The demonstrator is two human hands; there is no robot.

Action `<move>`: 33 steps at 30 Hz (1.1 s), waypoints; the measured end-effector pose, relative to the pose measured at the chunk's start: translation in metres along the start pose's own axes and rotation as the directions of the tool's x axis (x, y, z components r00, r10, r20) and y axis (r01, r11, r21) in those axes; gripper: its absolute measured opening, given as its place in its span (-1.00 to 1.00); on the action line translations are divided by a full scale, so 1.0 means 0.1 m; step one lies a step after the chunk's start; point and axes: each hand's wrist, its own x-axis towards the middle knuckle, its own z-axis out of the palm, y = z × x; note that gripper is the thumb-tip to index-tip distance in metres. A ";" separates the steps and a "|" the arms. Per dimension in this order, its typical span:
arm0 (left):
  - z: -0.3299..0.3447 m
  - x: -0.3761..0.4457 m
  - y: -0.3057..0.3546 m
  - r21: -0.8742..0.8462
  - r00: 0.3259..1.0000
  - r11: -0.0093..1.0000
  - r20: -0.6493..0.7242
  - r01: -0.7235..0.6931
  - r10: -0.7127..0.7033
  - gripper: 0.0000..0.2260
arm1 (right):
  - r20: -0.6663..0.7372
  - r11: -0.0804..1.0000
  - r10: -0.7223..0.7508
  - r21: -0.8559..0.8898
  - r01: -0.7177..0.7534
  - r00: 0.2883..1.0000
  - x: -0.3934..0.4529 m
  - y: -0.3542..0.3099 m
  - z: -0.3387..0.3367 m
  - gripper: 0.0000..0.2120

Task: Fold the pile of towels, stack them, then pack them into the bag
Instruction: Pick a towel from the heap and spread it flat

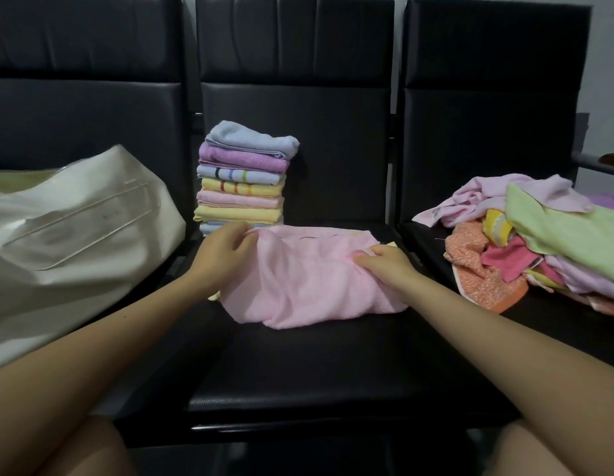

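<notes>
Evidently mid-fold, the left hand point(226, 249) and right hand point(384, 261) are each pinching the pink towel point(305, 286) on the middle seat point(298, 372), just before the stack point(242, 180), likely aligning edges.

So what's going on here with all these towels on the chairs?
A person is partway through folding towels. Both hands, left hand and right hand, pinch a pink towel spread on the middle black seat. Behind it stands a neat stack of folded towels. An unfolded pile waits on the seat to the right, and the cream bag lies on the left seat; no towels show in it.
</notes>
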 end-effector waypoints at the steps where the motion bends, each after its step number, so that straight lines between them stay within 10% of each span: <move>1: -0.01 -0.01 0.03 -0.016 1.000 1.000 -0.006 -0.010 0.010 -0.80 | -0.038 0.999 -0.025 0.035 0.027 0.999 0.00 -0.03 -0.02 -0.67; 8: -0.16 -0.06 0.30 -0.284 0.990 0.958 -0.125 0.026 -0.064 -0.72 | -0.091 0.933 -0.080 0.344 0.106 0.993 -0.27 -0.35 -0.25 -0.76; 14: -0.32 -0.21 0.37 -0.601 0.964 0.756 0.112 0.258 -0.240 -0.84 | 0.063 0.918 0.073 0.385 -0.092 0.995 -0.48 -0.39 -0.60 -0.75; 18: -0.20 -0.46 0.15 -0.143 0.805 0.872 0.477 0.468 -0.354 -0.85 | 0.295 0.980 0.151 0.077 -0.181 0.943 -0.64 0.00 -0.73 -0.84; 20: -0.14 -0.59 0.08 0.279 0.729 0.932 0.585 0.232 -0.356 -0.77 | 0.250 0.908 0.146 -0.419 -0.029 0.957 -0.67 0.21 -0.69 -0.71; 22: -0.16 -0.65 0.07 0.404 0.736 0.915 0.618 0.002 -0.275 -0.77 | 0.254 0.840 0.041 -0.532 0.104 0.966 -0.63 0.34 -0.67 -0.65; 28: -0.32 -0.37 0.08 0.090 0.910 0.972 0.343 0.216 -0.234 -0.73 | 0.060 0.901 -0.274 -0.334 0.278 0.960 -0.37 0.18 -0.67 -0.63; 33: -0.30 -0.16 -0.05 0.152 0.953 0.958 0.145 0.245 -0.266 -0.68 | -0.094 0.982 -0.175 -0.090 0.167 0.980 -0.15 0.06 -0.46 -0.81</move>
